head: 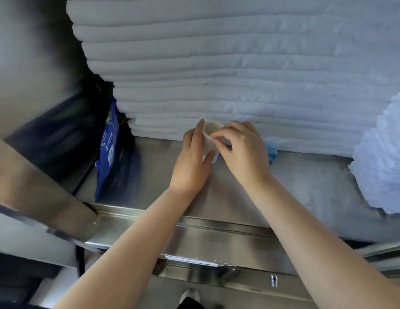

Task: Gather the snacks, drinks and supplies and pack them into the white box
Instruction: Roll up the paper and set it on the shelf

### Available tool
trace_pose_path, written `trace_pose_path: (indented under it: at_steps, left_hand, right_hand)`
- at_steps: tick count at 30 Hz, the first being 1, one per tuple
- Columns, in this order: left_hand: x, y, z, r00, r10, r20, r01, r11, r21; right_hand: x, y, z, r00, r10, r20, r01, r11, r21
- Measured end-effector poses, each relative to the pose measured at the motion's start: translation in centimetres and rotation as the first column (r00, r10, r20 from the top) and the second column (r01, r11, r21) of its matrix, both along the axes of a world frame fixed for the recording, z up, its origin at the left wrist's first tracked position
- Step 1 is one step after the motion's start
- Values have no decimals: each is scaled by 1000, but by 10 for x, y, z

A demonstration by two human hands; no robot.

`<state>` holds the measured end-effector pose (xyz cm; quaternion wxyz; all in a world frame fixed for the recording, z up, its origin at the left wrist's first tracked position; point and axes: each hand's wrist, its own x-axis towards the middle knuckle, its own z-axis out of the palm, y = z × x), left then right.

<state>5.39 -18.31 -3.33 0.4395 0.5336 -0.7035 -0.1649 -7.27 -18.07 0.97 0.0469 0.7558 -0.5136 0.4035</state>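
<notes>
The fingers of the right hand are bent in close, and the tips pinch the near edge of a little white cup. It looks like a paper cup, but it is small and partly hidden, so I can't be sure. The left hand holds the same cup from the other side. Its long fingers lie flat along the cup's wall and its thumb tucks in under the bottom. So both hands are on the cup and neither one is free. The cup sits at the back of a shiny metal shelf, right up against the bottom of a tall stack of white cloths. Just past the right hand a small blue thing peeks out from under the stack, and I can't tell what it is. Well off to the left a blue bag stands on its end at the edge of the shelf. It may be one of the snacks. Far to the right there is a fluffy white thing. At the very bottom the tip of a shoe shows. The white box is nowhere to be seen, so I can't say what is in it. I think the job is in the gathering part. The cup is being picked up and has yet to go in the box, and the blue bag has not been touched.
</notes>
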Motion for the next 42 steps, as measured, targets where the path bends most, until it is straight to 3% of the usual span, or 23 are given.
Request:
trace_pose_path:
  at_steps: [6, 9, 13, 19, 26, 31, 36, 42]
  left_hand:
    - [7, -7, -16, 997, -51, -66, 50, 999, -15]
    - [10, -12, -19, 993, -70, -93, 69, 997, -19]
    - [8, -11, -23, 991, -87, -103, 84, 996, -29]
    - [7, -6, -23, 998, -65, -7, 64, 997, -43]
    - [6, -2, -16, 995, -28, 91, 28, 1000, 1]
    - [5, 1, -11, 992, -10, 126, 7, 1000, 27]
    - [3, 2, -13, 989, 24, 145, -28, 999, 21]
    - [3, -3, -20, 992, 35, 125, -34, 999, -10]
  right_hand:
    - [-4, 5, -15, 991, 29, 134, -26, 999, -23]
    - [-38, 13, -25, 975, -120, 189, 115, 993, 38]
    - [-83, 22, -40, 936, -351, 6, 337, 903, 266]
    - [-86, 15, -42, 935, -269, -232, 337, 880, 336]
    - [-87, 4, -46, 925, -259, -278, 339, 893, 297]
    - [-92, 3, -50, 948, -237, -211, 292, 912, 287]
    - [-89, 4, -50, 978, -205, 37, 174, 901, 397]
    - [-84, 8, -56, 942, -211, 262, 72, 887, 456]
